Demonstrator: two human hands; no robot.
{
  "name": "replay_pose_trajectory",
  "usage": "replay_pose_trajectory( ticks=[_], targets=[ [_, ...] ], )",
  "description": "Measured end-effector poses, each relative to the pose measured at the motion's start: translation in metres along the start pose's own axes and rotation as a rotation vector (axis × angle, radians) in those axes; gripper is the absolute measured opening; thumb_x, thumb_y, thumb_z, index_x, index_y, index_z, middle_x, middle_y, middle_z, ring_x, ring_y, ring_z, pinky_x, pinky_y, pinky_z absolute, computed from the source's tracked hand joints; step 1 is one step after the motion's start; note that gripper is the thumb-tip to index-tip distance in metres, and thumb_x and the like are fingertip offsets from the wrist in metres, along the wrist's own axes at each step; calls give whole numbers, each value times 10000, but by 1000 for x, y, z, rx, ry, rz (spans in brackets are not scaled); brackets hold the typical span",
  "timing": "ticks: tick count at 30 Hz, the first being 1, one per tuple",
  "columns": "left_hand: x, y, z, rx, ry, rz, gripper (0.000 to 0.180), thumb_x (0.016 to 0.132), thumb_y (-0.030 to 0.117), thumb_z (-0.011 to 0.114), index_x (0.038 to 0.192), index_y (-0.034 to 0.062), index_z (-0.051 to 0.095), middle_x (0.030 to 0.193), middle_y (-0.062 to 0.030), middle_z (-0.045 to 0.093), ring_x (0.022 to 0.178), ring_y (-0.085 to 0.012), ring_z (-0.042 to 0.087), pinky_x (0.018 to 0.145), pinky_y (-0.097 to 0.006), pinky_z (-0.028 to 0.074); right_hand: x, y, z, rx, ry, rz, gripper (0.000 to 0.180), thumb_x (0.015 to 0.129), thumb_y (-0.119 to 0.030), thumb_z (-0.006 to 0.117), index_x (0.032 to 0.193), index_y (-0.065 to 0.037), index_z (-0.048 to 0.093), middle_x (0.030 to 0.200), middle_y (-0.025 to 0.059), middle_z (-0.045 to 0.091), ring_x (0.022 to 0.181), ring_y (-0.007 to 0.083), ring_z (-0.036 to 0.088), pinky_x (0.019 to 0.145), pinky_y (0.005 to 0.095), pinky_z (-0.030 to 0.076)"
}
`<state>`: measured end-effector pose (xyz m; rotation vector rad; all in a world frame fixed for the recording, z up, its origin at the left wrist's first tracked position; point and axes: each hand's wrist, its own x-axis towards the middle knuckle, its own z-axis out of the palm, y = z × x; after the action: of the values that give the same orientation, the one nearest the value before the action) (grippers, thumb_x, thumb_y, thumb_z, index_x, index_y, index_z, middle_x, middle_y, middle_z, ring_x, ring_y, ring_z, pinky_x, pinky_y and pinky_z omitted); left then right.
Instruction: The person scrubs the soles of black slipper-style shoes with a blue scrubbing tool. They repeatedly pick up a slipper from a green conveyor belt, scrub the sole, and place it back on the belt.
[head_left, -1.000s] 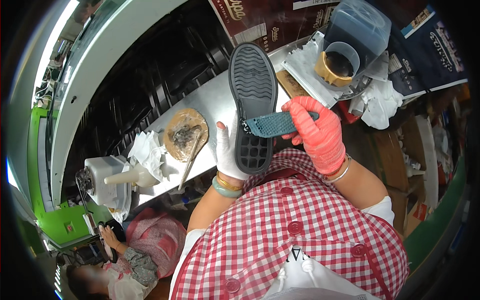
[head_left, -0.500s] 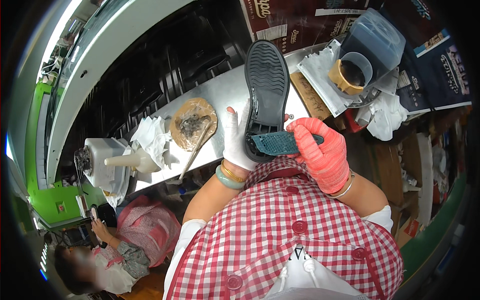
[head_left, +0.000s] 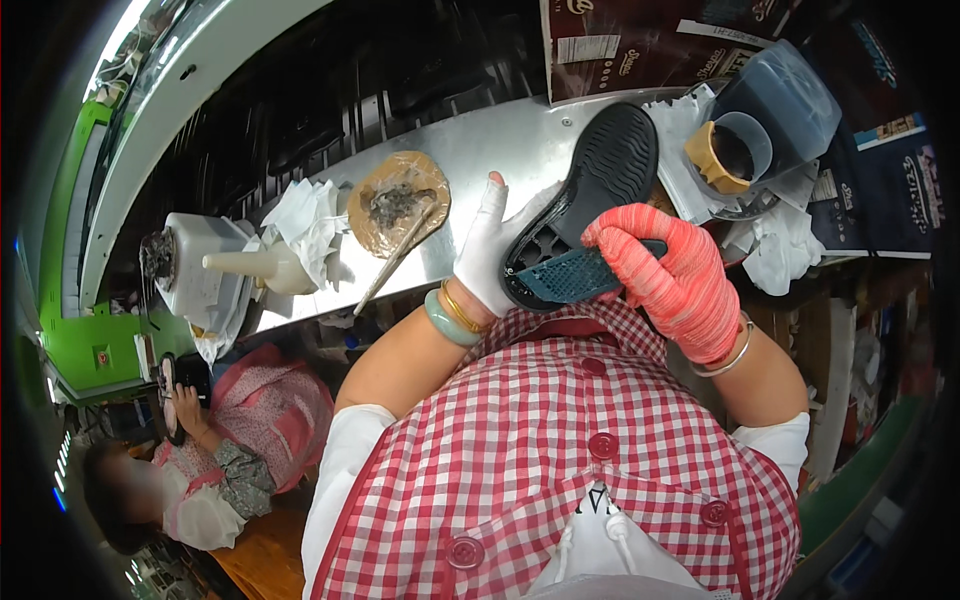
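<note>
A black shoe sole (head_left: pixel 615 155) with wavy ridges at its toe end leans to the right in front of me. In a white fingertip-less glove, my left hand (head_left: pixel 487 252) holds its heel end from the left, the thumb stretched out and the other fingers hidden behind the sole. My right hand (head_left: pixel 678 280), in a coral knitted glove, pinches a teal textured sole insert (head_left: pixel 558 278). That piece lies against the open, ribbed hollow at the heel end. Its right end is partly covered by my fingers.
On the metal bench (head_left: pixel 510 130) sit a brown round pad (head_left: pixel 375 235) with dark residue, a stick (head_left: pixel 395 260), crumpled white tissue (head_left: pixel 305 215) and a nozzled bottle (head_left: pixel 285 266). A cup (head_left: pixel 745 145) of dark liquid stands right. A person (head_left: pixel 245 450) sits at lower left.
The sole has swung from upright to leaning right, its toe end now farther right. My right hand has shifted slightly right, and the teal insert lies lower along the heel.
</note>
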<state>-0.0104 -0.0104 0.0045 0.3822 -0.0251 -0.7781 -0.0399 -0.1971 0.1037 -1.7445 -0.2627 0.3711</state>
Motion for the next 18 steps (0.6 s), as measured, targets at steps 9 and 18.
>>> replay_pose_trajectory(
  ticks=[9, 18],
  targets=[
    [-5, 10, -5, 48, 31, -269, 925, 786, 781, 280, 1306, 28, 411, 1135, -208, 574, 977, -307, 598, 861, -406, 490, 31, -35, 2, -88, -257, 172, 259, 904, -214, 527, 1007, 11, 604, 774, 66, 604, 540, 104, 569, 510, 228, 468],
    [-5, 27, -12, 178, -202, -348, 934, 766, 802, 210, 1330, 79, 385, 1055, -262, 581, 856, -380, 633, 679, -446, 565, 49, -39, 18, -186, -391, 75, 291, 883, -276, 563, 999, -16, 622, 655, 68, 600, 469, 104, 529, 469, 253, 448]
  ],
)
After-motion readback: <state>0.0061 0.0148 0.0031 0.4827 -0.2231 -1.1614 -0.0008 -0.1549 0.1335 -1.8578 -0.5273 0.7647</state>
